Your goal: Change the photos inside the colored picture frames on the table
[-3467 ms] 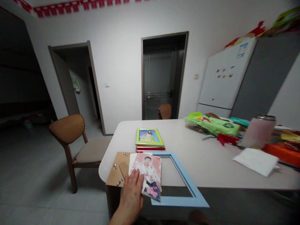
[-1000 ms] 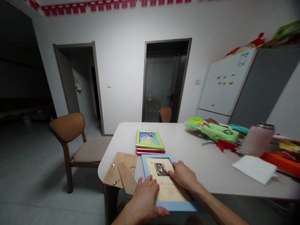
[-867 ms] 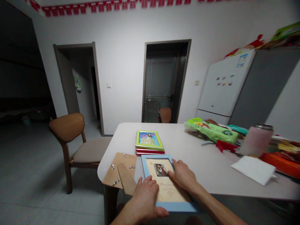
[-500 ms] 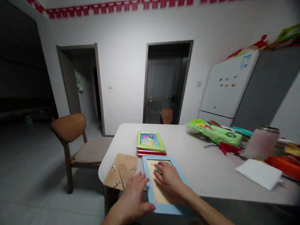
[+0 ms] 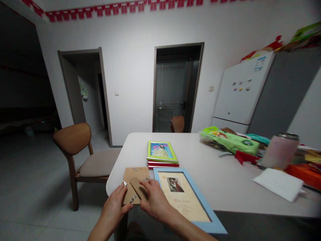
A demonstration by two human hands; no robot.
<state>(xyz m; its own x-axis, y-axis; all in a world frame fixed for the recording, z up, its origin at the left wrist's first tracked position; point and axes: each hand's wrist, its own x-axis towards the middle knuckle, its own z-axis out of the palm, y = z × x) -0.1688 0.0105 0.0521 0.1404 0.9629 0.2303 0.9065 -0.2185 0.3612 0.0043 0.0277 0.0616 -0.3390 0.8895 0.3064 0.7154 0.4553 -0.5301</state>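
Note:
A brown picture-frame backing board (image 5: 130, 174) lies at the table's near left corner, with metal clips along its edges and a stand leg (image 5: 136, 185) on its upper side. My left hand (image 5: 114, 200) grips its left and lower edge, fingers beside a clip. On its right side, my right hand (image 5: 155, 200) is closed on the board, fingertips by the stand leg. To the right, a light blue picture frame (image 5: 197, 192) overhangs the table's front edge. In it shows a cream sheet (image 5: 185, 199) with a small photo and printed text.
Behind the blue frame, a lime green frame (image 5: 162, 160) rests on red frames (image 5: 163, 164). Farther right are a green packet (image 5: 230, 140), a pink jar (image 5: 281, 151), white tissue (image 5: 278, 184) and an orange item (image 5: 304, 174). A wooden chair (image 5: 75, 139) stands left of the table (image 5: 225, 187).
My right hand has left the blue frame and moved left onto the backing board. My left hand has shifted left to the board's edge. The sheet in the frame is now uncovered.

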